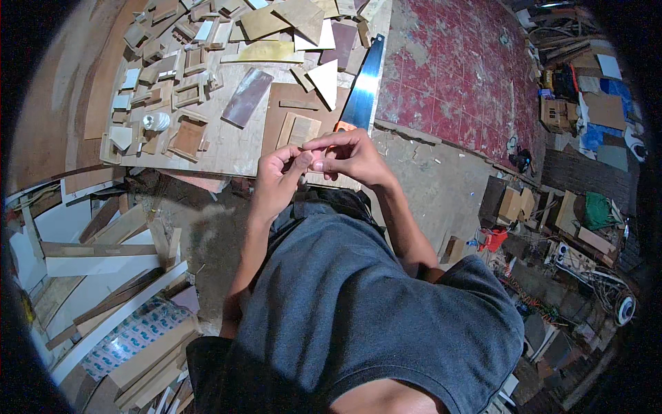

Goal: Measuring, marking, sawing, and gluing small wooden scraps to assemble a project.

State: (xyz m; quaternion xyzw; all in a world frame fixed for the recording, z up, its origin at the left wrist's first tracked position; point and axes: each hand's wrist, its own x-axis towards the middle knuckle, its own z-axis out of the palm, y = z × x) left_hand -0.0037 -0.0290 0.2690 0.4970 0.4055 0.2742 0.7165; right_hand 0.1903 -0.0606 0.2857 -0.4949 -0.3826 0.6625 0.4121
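Note:
My left hand point(278, 181) and my right hand point(361, 161) meet in front of my waist, over the near edge of a wooden worktable point(231, 153). Thumbs and fingertips of both are pinched together, tip to tip. Whatever sits between them is too small or too covered to make out. Just beyond my right hand lies a handsaw point(362, 98) with an orange handle, partly hidden by that hand. A brown board point(274, 114) rests on the table past my left hand, bearing a small wooden block point(301, 130) and a thin wooden strip point(298, 105).
Small wooden frames point(187, 138), a white spiral bulb point(156, 121), a dark plank point(247, 96) and a white triangular piece point(325, 83) lie across the table. Scrap boards point(103, 250) pile up at lower left. A worn red floor point(455, 90) stretches beyond; clutter and cardboard boxes point(557, 114) line the right.

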